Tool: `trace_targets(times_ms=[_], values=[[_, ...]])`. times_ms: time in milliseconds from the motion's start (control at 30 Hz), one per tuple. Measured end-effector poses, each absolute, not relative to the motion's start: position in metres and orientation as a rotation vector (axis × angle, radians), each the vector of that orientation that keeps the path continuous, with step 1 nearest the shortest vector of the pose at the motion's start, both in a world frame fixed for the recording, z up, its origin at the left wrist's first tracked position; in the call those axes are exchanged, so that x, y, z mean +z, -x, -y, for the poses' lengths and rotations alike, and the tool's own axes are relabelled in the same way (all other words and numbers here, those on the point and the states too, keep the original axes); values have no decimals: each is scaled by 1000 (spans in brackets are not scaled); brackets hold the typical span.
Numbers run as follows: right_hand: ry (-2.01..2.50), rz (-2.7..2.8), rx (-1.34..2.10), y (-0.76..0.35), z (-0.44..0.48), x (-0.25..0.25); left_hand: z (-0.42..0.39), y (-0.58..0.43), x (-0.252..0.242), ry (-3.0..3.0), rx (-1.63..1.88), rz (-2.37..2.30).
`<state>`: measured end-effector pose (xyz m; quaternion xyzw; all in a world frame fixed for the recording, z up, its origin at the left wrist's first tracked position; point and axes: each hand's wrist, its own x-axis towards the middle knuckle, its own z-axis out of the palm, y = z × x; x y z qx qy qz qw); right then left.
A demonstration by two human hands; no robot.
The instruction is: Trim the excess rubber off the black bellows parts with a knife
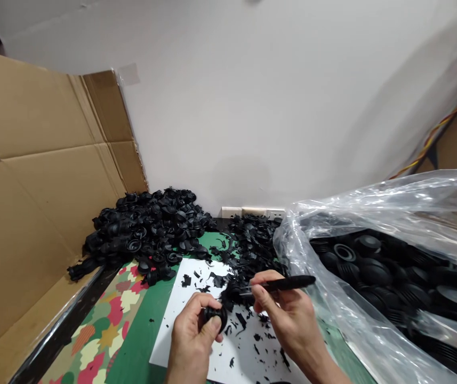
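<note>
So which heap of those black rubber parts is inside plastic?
The heap on the right, sitting in the clear plastic bag; the left pile lies loose against the cardboard.

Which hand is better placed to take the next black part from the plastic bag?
Probably the right hand: it is beside the plastic bag, though it holds a black tool. The left hand grips a black part, farther away.

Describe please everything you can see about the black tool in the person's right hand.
The black tool is slim, dark and matte, like a pen or small knife with a plastic-looking handle. The right hand pinches it near its front end. It lies almost level, its working end pointing left toward the black round part in the left hand; the tip itself is blurred.
</note>
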<state>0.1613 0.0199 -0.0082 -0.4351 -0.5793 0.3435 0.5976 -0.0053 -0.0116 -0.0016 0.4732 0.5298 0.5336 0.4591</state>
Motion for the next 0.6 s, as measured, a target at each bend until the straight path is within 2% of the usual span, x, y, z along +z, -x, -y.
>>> trace_targets(times_ms=[167,600], values=[[963,1317,1153,-152,-14,-8,11,8,-3,-1176,1371,-1338],[1045,1439,1373,-131,-3,-5,7,6,-2,-1152,1413,-1298]])
